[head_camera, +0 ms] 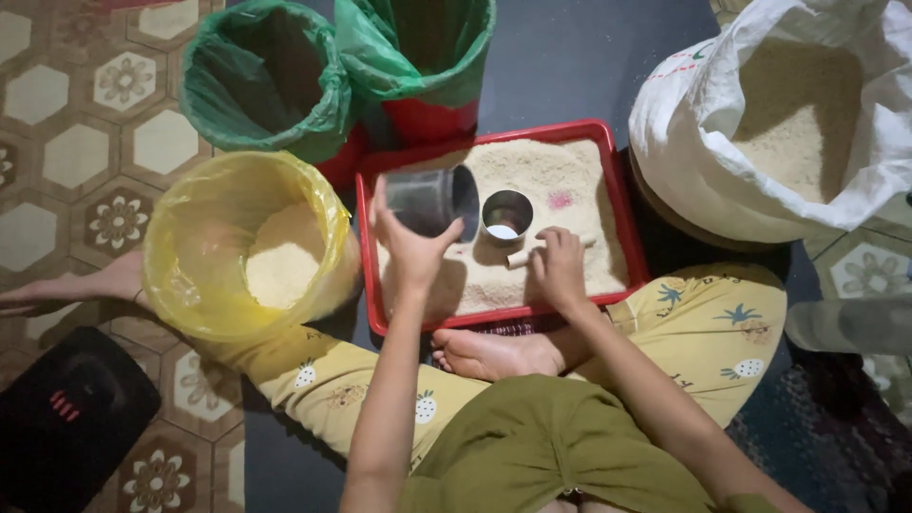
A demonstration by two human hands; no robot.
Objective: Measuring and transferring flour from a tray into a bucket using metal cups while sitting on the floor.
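My left hand (pixel 410 245) holds a grey metal cup (pixel 432 201) tipped on its side above the left part of a red tray (pixel 617 204) filled with pale grain. A second metal cup (pixel 506 215) stands upright in the grain at the tray's middle. My right hand (pixel 559 266) rests on the grain just right of it, fingers closed around a short pale wooden stick (pixel 521 257) that lies flat beside the upright cup.
A yellow-lined bucket (pixel 204 247) part-filled with grain stands left of the tray. Two green-lined bins (pixel 266 81) stand behind it. A large white sack (pixel 760 114) of grain is at right. A black device (pixel 66 413) lies on the patterned floor at lower left.
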